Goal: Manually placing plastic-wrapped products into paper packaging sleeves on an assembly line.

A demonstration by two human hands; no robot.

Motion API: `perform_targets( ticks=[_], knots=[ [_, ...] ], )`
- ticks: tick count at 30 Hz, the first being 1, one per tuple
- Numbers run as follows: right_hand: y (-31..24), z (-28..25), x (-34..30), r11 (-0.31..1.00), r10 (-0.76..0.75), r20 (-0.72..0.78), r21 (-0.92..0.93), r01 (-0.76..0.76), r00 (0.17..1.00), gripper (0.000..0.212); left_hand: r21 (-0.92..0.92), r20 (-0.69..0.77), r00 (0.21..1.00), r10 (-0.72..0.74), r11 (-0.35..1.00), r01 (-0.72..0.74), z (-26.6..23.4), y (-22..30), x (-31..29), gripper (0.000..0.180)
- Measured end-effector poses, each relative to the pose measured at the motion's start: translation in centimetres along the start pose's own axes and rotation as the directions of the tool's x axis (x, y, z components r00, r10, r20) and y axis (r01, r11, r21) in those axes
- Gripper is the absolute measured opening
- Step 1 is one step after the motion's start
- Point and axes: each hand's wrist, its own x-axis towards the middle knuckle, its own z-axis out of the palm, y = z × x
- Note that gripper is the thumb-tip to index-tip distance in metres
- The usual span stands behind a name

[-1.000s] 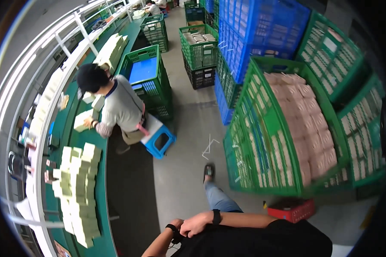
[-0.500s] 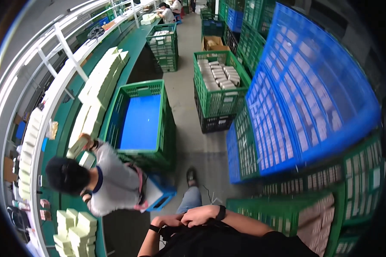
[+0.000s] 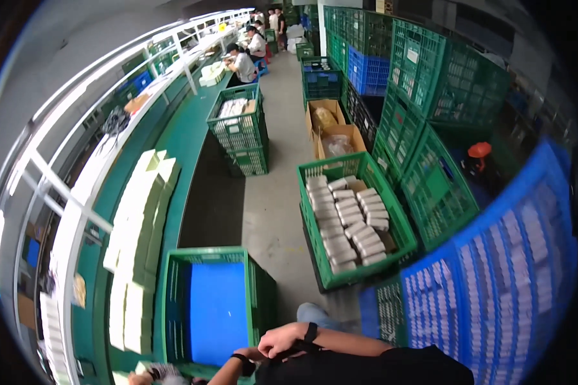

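My right hand (image 3: 281, 340), with a black band on its wrist, lies curled over my left hand (image 3: 258, 355) in front of my dark shirt at the bottom of the view. Only a sliver of the left hand shows beside its black wristwatch. Neither hand holds an object. Nearest to them is a green crate with a blue liner (image 3: 213, 309), just ahead on the left. A green crate of white boxes (image 3: 352, 224) stands ahead on the right. My jeans-clad knee (image 3: 311, 314) shows between the two crates.
A long green bench (image 3: 186, 138) with stacked pale boxes (image 3: 141, 224) runs along the left. Stacked blue crates (image 3: 494, 289) and green crates (image 3: 430, 96) line the right. Open cardboard boxes (image 3: 332, 131) sit in the grey aisle. A seated person's head (image 3: 164, 372) shows at lower left, with other workers (image 3: 243, 64) far off.
The view has moved forward along the aisle and tilted up. The seated person has slid to the bottom left edge. My hands stay clasped together.
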Motion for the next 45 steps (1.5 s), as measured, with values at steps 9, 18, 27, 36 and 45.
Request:
perform_targets(
  ticks=[9,18,27,36,45],
  knots=[
    [4.1,-32.8,-2.1,1.0,0.014,-0.083,-0.026,-0.016,0.996,0.017,-0.122,-0.118,0.985,-0.126,0.986,0.111,-26.6,7.9,1.9,0.017],
    [10.3,-58.0,-8.4,0.935,0.197,-0.483,0.354,-0.015,0.854,0.028,-0.04,-0.169,0.936,0.31,0.946,-0.32,-52.6,14.5,3.4,0.03],
    [15.9,-82.4,-8.3,0.854,0.426,-0.232,0.422,-0.304,0.874,0.034,0.064,-0.13,0.796,0.591,0.806,-0.588,-85.2,25.7,9.0,0.031],
    [20.1,-107.6,-12.4,0.837,0.426,-0.118,0.428,-0.341,0.897,0.05,0.014,-0.163,0.915,0.369,0.928,-0.372,-107.1,36.4,13.5,0.041],
    [31.1,-134.9,-25.5,0.866,0.283,-0.275,0.484,-0.121,0.919,0.047,0.174,-0.19,0.936,0.298,0.948,-0.266,-132.7,54.8,25.5,0.034]
  ],
)
